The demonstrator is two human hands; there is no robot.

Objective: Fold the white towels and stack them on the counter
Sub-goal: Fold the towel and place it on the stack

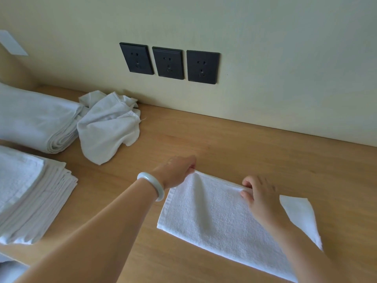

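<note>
A white terry towel (212,219) lies folded on the wooden counter (255,144), in front of me. My left hand (176,170) pinches its far left corner. My right hand (259,196) pinches the far edge further right, and my right forearm covers part of the towel. A stack of folded white towels (30,193) sits at the near left. A second folded stack (34,119) lies behind it at the far left. A crumpled white towel (108,125) rests beside that stack, near the wall.
Three black wall sockets (169,63) are set in the pale wall just above the counter's back edge. Bare wood stretches to the right and behind the towel. More white cloth (10,270) shows at the bottom left corner.
</note>
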